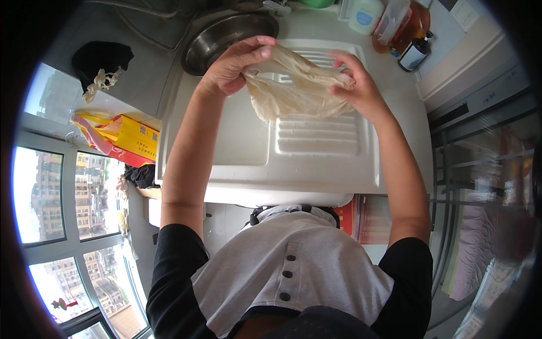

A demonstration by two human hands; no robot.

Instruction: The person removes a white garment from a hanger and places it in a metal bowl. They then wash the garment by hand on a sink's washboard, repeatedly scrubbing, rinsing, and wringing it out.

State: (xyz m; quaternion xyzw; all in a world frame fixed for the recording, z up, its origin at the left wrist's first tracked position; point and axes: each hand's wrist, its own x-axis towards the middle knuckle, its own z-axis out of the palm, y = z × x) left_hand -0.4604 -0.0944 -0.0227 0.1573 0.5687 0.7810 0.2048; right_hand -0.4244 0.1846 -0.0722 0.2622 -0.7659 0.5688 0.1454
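Note:
A thin, wet-looking cream cloth [296, 91] hangs spread between my two hands above a white laundry sink [241, 144] with a ribbed washboard [317, 137]. My left hand [237, 63] pinches its left end between thumb and fingers. At the opposite end, my right hand [358, 87] holds a bunched edge, with some fingers raised and slightly blurred. The cloth sags in folds and covers part of the ribs. I cannot tell whether it is a garment.
A steel basin [228, 40] sits at the sink's far left. Behind it is a faucet [277, 6]. A white detergent bottle [366, 17], an amber jug [413, 29] and a dark pump bottle [415, 53] line the far right. Left are a yellow-red bag [135, 137] and black cloth [101, 61].

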